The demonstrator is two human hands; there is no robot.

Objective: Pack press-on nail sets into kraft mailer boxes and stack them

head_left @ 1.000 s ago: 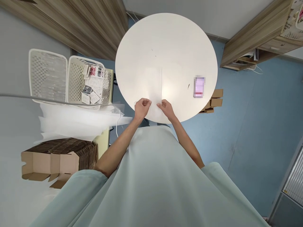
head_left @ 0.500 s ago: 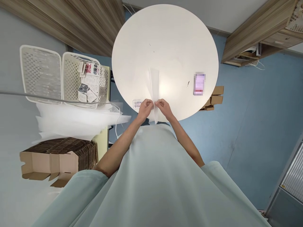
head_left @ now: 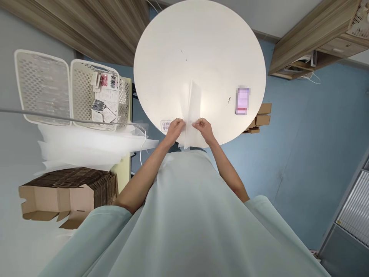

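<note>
A thin, whitish, see-through sheet or bag (head_left: pixel 190 100) stands partly raised over the near part of the round white table (head_left: pixel 201 30), its lower end at the table's near edge. On its left side, my left hand (head_left: pixel 175 130) has thumb and fingers pinched together on the film. My right hand (head_left: pixel 204 129) pinches the other side, a short gap from the left. Just beyond my left fingers lies a small clear case (head_left: pixel 165 125) with dark purplish pieces in rows, partly covered by the hand.
Off to the left are two white perforated baskets (head_left: pixel 73 92), one holding packets and cards. Beside them lie a pile of whitish film (head_left: pixel 75 146) and stacked flat cardboard boxes (head_left: pixel 89 179). A blurred phone (head_left: pixel 242 100) rests on the table's right; cardboard boxes (head_left: pixel 263 114) stand below it.
My hands have moved apart, the right one going rightward. The film between them has spread and its upright fold has shifted. My view has moved slightly.
</note>
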